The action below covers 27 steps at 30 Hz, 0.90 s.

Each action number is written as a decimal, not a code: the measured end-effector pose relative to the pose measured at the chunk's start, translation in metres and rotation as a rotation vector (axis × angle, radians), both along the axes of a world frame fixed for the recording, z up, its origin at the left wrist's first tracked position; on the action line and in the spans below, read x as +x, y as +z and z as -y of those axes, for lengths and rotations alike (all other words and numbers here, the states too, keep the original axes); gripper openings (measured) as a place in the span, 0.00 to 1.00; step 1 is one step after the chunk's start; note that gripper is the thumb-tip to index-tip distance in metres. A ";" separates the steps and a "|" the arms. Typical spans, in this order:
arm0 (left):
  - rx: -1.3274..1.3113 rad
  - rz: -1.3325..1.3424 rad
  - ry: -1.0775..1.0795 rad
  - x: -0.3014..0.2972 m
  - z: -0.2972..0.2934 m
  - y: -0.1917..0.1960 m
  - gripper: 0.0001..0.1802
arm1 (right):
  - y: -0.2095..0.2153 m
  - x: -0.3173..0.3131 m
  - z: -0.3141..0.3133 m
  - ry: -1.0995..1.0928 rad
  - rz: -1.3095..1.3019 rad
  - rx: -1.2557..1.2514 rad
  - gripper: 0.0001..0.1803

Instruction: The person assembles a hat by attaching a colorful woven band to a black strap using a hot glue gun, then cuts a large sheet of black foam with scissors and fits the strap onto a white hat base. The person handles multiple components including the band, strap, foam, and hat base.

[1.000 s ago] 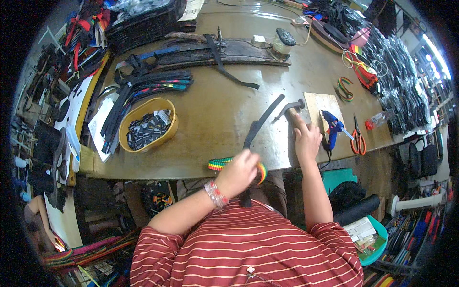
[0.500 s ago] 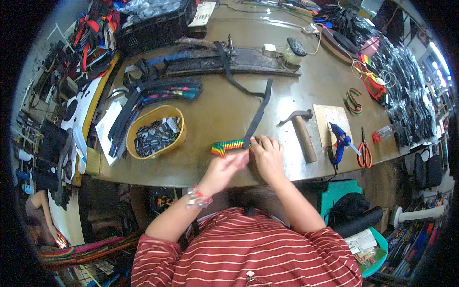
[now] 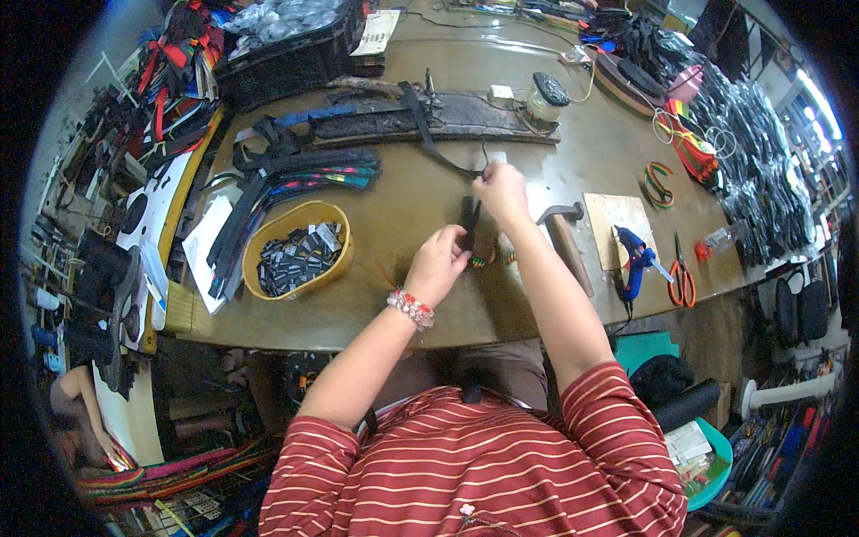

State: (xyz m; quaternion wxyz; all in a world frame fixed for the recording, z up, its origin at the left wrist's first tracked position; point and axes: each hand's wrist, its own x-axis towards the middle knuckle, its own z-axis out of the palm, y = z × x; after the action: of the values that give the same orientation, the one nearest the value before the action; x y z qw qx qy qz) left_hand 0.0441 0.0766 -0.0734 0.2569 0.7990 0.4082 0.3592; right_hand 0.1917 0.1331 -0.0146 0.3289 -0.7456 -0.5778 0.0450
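Observation:
My left hand point(image 3: 438, 262) is closed near the front of the table, its fingertips pinching the lower part of a black webbing strap point(image 3: 470, 217). Farther forward and to the right, my right hand point(image 3: 503, 192) grips the same strap higher up. The strap's far end point(image 3: 416, 103) runs back over a dark metal bar. Bits of a red, yellow and green striped band point(image 3: 480, 261) show beside my left fingertips, partly hidden by my hands and right forearm. A hammer point(image 3: 569, 251) lies just right of that forearm.
A yellow tub point(image 3: 344, 255) of small black pieces stands at left, beside stacked straps point(image 3: 304, 174). The long metal bar point(image 3: 358, 130) lies behind my hands. At right are a board point(image 3: 617, 215), a blue glue gun point(image 3: 633, 268), orange-handled scissors point(image 3: 682, 282) and a lidded jar point(image 3: 548, 94).
My right hand has moved forward, away from me, along the black strap. My left hand has shifted slightly up and right and now pinches the strap; the striped band is mostly hidden.

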 end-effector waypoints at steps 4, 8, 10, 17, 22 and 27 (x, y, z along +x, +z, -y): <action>-0.095 0.115 0.074 -0.001 0.001 -0.007 0.10 | 0.037 0.011 0.100 0.610 -0.346 -0.261 0.08; -0.014 -0.020 0.023 -0.002 0.001 -0.010 0.07 | 0.012 0.010 0.125 0.575 0.017 -0.007 0.06; 0.052 -0.045 0.047 0.000 0.001 -0.010 0.03 | -0.004 0.012 0.126 0.505 0.330 -0.104 0.07; 0.125 -0.052 0.033 -0.004 0.008 -0.008 0.04 | -0.044 -0.011 0.127 0.458 0.374 0.026 0.13; -0.202 -0.039 -0.121 -0.014 0.016 0.000 0.07 | -0.062 -0.011 0.121 0.397 0.241 -0.032 0.20; -0.040 -0.102 -0.211 -0.020 0.019 0.005 0.07 | -0.057 -0.011 0.127 0.431 0.312 -0.015 0.21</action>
State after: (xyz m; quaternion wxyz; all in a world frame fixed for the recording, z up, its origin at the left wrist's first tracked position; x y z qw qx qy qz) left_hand 0.0245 0.0579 -0.0688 0.2879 0.8495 0.3415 0.2807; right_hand 0.1805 0.0063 -0.0712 0.2132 -0.6055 -0.7668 0.0028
